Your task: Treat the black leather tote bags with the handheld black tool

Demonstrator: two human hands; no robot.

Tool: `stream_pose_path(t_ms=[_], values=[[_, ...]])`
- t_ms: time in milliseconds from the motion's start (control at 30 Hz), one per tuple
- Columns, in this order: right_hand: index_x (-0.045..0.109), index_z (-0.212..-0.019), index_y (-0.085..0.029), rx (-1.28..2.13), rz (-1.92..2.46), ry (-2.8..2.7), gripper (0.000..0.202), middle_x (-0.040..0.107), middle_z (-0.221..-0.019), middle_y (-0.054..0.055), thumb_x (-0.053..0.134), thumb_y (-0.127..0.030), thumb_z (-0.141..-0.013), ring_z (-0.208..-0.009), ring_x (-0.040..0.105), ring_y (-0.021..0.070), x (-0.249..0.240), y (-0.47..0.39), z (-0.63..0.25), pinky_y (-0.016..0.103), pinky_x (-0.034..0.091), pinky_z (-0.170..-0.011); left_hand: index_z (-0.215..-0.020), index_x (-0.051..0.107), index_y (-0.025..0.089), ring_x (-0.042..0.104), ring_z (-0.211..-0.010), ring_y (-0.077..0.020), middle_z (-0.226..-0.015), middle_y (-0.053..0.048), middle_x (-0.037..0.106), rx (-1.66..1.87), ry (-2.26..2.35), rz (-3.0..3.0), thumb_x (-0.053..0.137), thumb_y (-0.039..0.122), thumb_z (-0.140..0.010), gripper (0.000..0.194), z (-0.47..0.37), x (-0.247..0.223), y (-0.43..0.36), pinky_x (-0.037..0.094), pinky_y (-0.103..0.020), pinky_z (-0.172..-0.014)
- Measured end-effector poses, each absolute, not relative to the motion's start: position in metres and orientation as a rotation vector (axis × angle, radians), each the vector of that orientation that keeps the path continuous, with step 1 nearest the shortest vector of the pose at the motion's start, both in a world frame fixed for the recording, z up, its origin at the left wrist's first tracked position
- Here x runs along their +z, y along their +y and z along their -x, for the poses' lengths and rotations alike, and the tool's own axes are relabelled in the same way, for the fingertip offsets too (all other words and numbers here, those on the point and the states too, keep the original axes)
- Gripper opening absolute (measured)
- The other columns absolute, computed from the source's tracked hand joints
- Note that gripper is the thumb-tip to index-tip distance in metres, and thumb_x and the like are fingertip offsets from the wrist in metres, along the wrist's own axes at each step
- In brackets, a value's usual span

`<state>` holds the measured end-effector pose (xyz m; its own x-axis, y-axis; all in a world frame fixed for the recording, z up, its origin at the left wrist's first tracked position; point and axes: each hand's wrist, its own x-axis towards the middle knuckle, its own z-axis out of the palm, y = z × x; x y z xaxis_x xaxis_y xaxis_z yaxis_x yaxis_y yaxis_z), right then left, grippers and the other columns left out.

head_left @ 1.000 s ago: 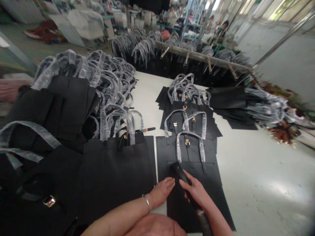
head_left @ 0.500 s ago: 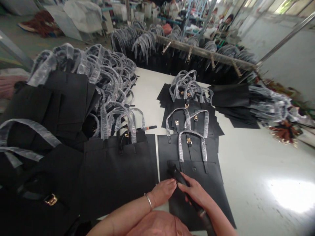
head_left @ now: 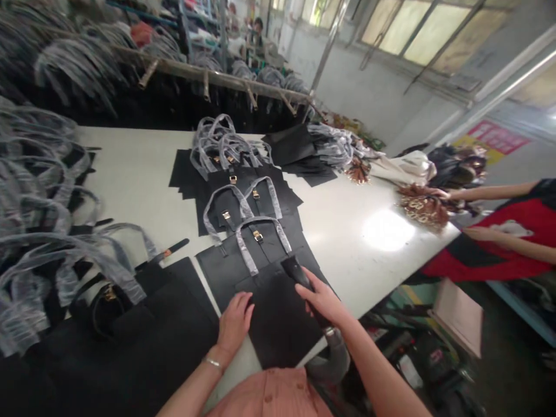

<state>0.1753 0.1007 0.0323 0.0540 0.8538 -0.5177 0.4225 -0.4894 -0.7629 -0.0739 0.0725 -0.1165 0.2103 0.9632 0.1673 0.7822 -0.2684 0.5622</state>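
My right hand is wrapped round a black hand tool with a flared nozzle and a thick hose at its lower end. The nozzle is over the upper right part of a black bag panel. My left hand rests at the panel's left edge, fingers loosely bent and apart, holding nothing I can see. Two plastic-wrapped handles rise from the panel's top. Behind it lie more black bag pieces with gold buckles and wrapped handles. The hose partly hides behind my forearm.
Black bag pieces are heaped at the left. More lie at the back right, near brown tassel-like bundles. Another person's arm reaches over the white table from the right. A metal rack runs along the back.
The view has swung right, bringing the other person into sight. The tool has moved from the panel's upper left to its upper right. My left hand has separated from the tool and my right hand.
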Motion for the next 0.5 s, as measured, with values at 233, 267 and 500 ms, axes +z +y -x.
stream_pose_path(t_ms=[233,267,500], values=[[0.042,-0.138,-0.023,1.235,2.213,-0.585,0.062,0.052,-0.055,-0.008,0.057,-0.052,-0.085,-0.037,0.052,0.0122,0.018,0.001,-0.297,0.021,0.04,-0.033,-0.128,0.049,0.005,0.05,-0.112,-0.033,-0.122,-0.018,0.05,0.303,1.968,-2.11,0.069,0.044,-0.079,0.065,0.077,-0.098,0.129,0.045,-0.041,-0.092],[0.042,-0.137,-0.023,1.234,2.226,-0.512,0.061,0.052,-0.054,-0.008,0.057,-0.052,-0.085,-0.037,0.051,0.0124,0.015,-0.012,-0.304,0.021,0.04,-0.032,-0.126,0.049,0.005,0.051,-0.11,-0.0325,-0.12,-0.018,0.051,0.248,1.967,-2.111,0.07,0.044,-0.077,0.066,0.077,-0.096,0.133,0.046,-0.04,-0.091],[0.051,-0.117,-0.021,1.384,2.107,-0.284,0.044,0.054,-0.054,-0.005,0.055,-0.053,-0.086,-0.036,0.051,0.0124,-0.01,-0.039,-0.313,0.021,0.04,-0.031,-0.109,0.057,0.014,0.055,-0.101,-0.0291,-0.107,-0.011,0.055,0.039,1.821,-2.077,0.069,0.044,-0.075,0.047,0.078,-0.091,0.15,0.044,-0.035,-0.084]])
